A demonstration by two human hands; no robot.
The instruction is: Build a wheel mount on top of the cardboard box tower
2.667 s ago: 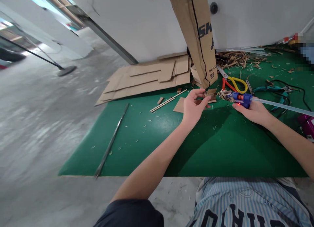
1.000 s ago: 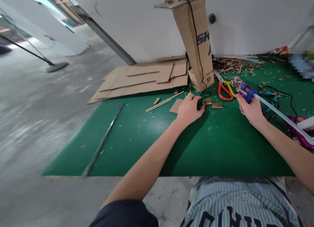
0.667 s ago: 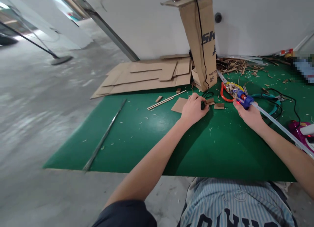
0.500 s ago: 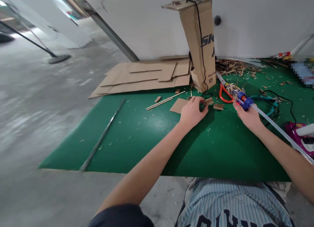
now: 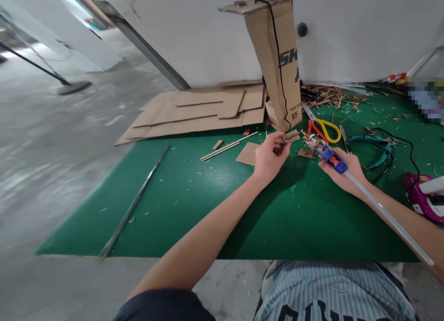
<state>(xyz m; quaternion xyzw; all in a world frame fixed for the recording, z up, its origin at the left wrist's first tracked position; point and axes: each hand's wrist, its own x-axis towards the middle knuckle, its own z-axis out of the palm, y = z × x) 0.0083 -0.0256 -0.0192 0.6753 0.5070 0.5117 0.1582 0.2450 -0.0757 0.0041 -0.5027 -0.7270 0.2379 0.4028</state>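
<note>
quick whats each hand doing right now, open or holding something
left hand: closed, appears to pinch a small cardboard piece
right hand: closed, holding a blue hot glue gun

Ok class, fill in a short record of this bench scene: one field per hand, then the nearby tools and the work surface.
left hand: fingers curled beside a small cardboard scrap, grip unclear
right hand: holding a blue hot glue gun with a long clear glue stick
nearby tools: orange-and-yellow scissors, teal-handled pliers
surface: green work mat
</note>
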